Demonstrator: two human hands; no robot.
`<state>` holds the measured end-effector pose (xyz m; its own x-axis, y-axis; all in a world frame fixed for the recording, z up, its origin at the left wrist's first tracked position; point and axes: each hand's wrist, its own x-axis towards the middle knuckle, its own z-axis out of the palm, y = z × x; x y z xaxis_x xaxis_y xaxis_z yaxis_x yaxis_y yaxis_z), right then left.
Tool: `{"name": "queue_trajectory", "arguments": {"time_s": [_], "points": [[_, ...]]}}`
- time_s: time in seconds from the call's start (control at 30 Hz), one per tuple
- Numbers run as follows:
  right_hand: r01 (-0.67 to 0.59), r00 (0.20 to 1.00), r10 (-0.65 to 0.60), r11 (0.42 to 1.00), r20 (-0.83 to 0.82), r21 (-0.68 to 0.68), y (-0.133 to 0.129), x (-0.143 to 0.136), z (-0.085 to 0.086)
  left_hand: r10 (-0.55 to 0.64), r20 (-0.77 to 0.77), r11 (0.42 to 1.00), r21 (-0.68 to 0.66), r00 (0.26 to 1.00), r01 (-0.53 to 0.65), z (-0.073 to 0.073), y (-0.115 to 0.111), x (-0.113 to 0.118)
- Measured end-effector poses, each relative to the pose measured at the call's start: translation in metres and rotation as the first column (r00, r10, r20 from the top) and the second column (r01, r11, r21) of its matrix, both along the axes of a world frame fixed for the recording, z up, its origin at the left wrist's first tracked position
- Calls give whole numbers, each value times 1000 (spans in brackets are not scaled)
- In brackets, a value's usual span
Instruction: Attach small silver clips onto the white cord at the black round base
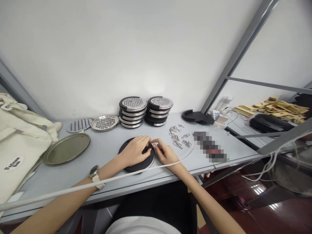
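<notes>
A round black disc with a silver rim [136, 166] lies on the grey table near its front edge. My left hand [136, 149] rests on top of the disc, its fingers bent over the right part and the thumb below them. At the disc's right edge my right hand [166, 152] pinches a small metal piece [155, 145], partly hidden by the fingertips. Several small metal clips [175, 138] lie loose to the right of my hands. Behind stand two stacks of round graters with black edges, a left one [133, 112] and a right one [159, 111].
Two metal grater plates [105, 123] [80, 125] and an olive round tray [67, 149] lie left. A cream bag [21, 139] stands far left. Black round parts [195, 116] and a charger [221, 119] are at right. A white cable [117, 178] crosses before my forearms.
</notes>
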<state>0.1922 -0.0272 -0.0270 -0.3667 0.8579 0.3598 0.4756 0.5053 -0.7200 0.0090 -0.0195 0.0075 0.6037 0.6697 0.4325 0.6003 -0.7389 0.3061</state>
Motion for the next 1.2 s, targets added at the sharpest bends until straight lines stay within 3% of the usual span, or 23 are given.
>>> {"name": "queue_trajectory", "arguments": {"time_s": [0.3,0.63,1.1,1.2], "points": [[74,995,-73,997,-74,20,2,-1,0,4,-31,1000,10,1000,-3,1,0,0],[75,994,-60,982,-90,172,4,0,2,2,-15,1000,0,1000,-2,0,0,0],[137,989,-132,987,-66,81,5,-3,-1,-25,24,999,-37,999,25,-1,-1,1],[100,993,-95,993,-73,58,6,-2,-3,-32,27,999,-43,999,33,-1,-3,2]]}}
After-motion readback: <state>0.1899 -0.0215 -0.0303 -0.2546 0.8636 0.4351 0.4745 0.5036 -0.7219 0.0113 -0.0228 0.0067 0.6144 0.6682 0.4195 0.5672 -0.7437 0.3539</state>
